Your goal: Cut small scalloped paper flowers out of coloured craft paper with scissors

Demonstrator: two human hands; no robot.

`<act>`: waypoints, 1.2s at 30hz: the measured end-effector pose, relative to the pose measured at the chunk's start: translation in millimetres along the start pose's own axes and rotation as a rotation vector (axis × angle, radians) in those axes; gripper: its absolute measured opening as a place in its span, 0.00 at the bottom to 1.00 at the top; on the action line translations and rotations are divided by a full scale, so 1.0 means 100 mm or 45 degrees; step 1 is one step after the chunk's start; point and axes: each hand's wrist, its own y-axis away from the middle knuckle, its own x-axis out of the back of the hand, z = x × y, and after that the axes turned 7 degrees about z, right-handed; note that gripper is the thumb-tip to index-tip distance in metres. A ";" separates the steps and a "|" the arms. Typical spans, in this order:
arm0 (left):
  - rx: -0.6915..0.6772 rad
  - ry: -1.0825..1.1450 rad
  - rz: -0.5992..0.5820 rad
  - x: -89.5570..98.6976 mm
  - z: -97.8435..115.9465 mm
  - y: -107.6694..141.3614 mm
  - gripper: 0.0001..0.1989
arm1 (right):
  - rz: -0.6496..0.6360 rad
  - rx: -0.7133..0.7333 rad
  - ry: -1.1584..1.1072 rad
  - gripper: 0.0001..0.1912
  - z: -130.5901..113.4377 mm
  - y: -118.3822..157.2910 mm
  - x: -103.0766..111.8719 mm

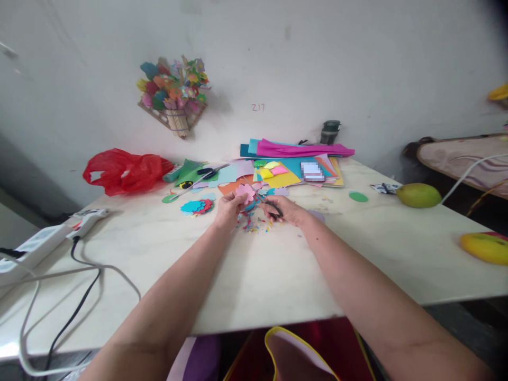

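Note:
Over the middle of the table, my left hand (229, 209) pinches a pink scalloped paper flower (245, 194). Just to its right, my right hand (286, 210) is closed round the black handles of a pair of scissors (273, 208), whose blades point left toward the pink paper. Small coloured paper scraps (256, 225) lie scattered beneath both hands. Left of my left hand is a pile of blue and red scalloped paper shapes (193, 207). Sheets of coloured paper (291, 174) spread behind the hands.
A second pair of scissors (207, 172) lies behind on the left, near a red plastic bag (129, 172). White power strips (37, 246) and cables occupy the left side. A phone (312, 172), a dark bottle (329, 132) and a green mango (418, 195) are farther right.

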 end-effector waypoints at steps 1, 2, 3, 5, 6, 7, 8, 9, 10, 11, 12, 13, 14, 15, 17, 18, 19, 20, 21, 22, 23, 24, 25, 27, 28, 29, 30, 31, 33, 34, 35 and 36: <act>0.003 0.005 0.005 0.00 0.00 0.00 0.12 | -0.004 -0.004 -0.002 0.18 0.00 0.00 0.00; 0.003 0.010 0.009 0.00 0.00 0.00 0.12 | -0.007 -0.004 -0.001 0.18 -0.01 0.00 0.00; 0.000 0.016 0.014 -0.01 0.00 0.00 0.13 | -0.011 -0.002 0.002 0.18 -0.01 0.01 0.00; -0.009 0.030 0.026 0.00 0.00 0.00 0.13 | -0.025 0.004 0.018 0.18 -0.01 0.01 0.00; -0.010 0.037 0.033 0.00 0.00 0.00 0.13 | -0.035 0.008 0.028 0.18 -0.01 0.01 0.00; -0.006 0.042 0.038 0.00 0.00 0.00 0.13 | -0.046 0.011 0.037 0.18 -0.01 0.02 0.00; 0.003 0.045 0.042 0.00 0.00 0.00 0.13 | -0.056 0.013 0.043 0.18 -0.01 0.02 0.01; 0.015 0.043 0.043 0.00 0.00 0.00 0.12 | -0.066 0.015 0.045 0.18 -0.01 0.02 0.01; 0.028 0.038 0.039 0.00 0.01 0.00 0.12 | -0.074 0.021 0.044 0.17 -0.01 0.02 0.01; 0.038 0.031 0.033 0.00 0.01 0.00 0.12 | -0.082 0.029 0.041 0.17 -0.01 0.02 0.02; 0.046 0.023 0.024 0.00 0.02 0.01 0.12 | -0.091 0.038 0.039 0.17 0.00 0.02 0.02; 0.051 0.015 0.016 0.00 0.02 0.01 0.12 | -0.098 0.046 0.037 0.17 0.00 0.02 0.03; 0.054 0.008 0.008 0.00 0.03 0.01 0.12 | -0.103 0.052 0.037 0.16 0.00 0.02 0.03; 0.054 0.003 0.002 0.00 0.03 0.01 0.12 | -0.104 0.055 0.038 0.16 0.00 0.02 0.03; 0.053 -0.005 -0.006 0.00 0.03 0.02 0.11 | -0.098 0.051 0.042 0.16 -0.01 0.03 0.03; 0.052 -0.009 -0.008 0.00 0.03 0.02 0.11 | -0.095 0.049 0.042 0.16 -0.01 0.03 0.03; 0.052 -0.011 -0.007 0.00 0.03 0.02 0.11 | -0.095 0.048 0.043 0.17 -0.01 0.03 0.03; 0.052 -0.010 -0.003 0.00 0.03 0.02 0.11 | -0.098 0.048 0.043 0.17 -0.01 0.03 0.03; 0.050 -0.005 0.004 0.00 0.03 0.02 0.11 | -0.101 0.050 0.047 0.17 -0.01 0.02 0.03; 0.050 0.002 0.012 0.00 0.03 0.02 0.11 | -0.104 0.053 0.052 0.17 -0.01 0.02 0.03; 0.048 0.009 0.020 0.00 0.03 0.02 0.12 | -0.105 0.057 0.060 0.17 0.00 0.02 0.03; 0.049 0.013 0.024 0.00 0.03 0.02 0.12 | -0.102 0.058 0.069 0.17 0.00 0.01 0.03; 0.050 0.016 0.025 0.00 0.03 0.02 0.12 | -0.097 0.055 0.076 0.17 0.01 0.01 0.03; 0.050 0.018 0.021 -0.01 0.03 0.02 0.12 | -0.082 0.039 0.081 0.17 0.02 0.00 0.03; 0.050 0.019 0.019 -0.01 0.03 0.02 0.12 | -0.076 0.031 0.080 0.17 0.02 -0.01 0.03; 0.048 0.021 0.017 -0.01 0.03 0.02 0.12 | -0.074 0.023 0.077 0.17 0.02 -0.01 0.03; 0.047 0.022 0.017 -0.01 0.03 0.02 0.12 | -0.072 0.018 0.075 0.17 0.02 -0.01 0.03; 0.046 0.022 0.018 -0.01 0.03 0.02 0.12 | -0.069 0.016 0.072 0.17 0.02 -0.01 0.03; 0.046 0.022 0.018 -0.01 0.03 0.02 0.12 | -0.065 0.008 0.060 0.18 0.02 -0.01 0.03; 0.046 0.024 0.015 -0.01 0.03 0.02 0.12 | -0.062 0.002 0.053 0.18 0.01 -0.01 0.03; 0.047 0.026 0.012 -0.01 0.04 0.03 0.12 | -0.059 -0.004 0.047 0.18 0.00 -0.01 0.02; 0.050 0.026 0.009 -0.01 0.04 0.03 0.12 | -0.055 -0.012 0.041 0.18 -0.01 0.00 0.02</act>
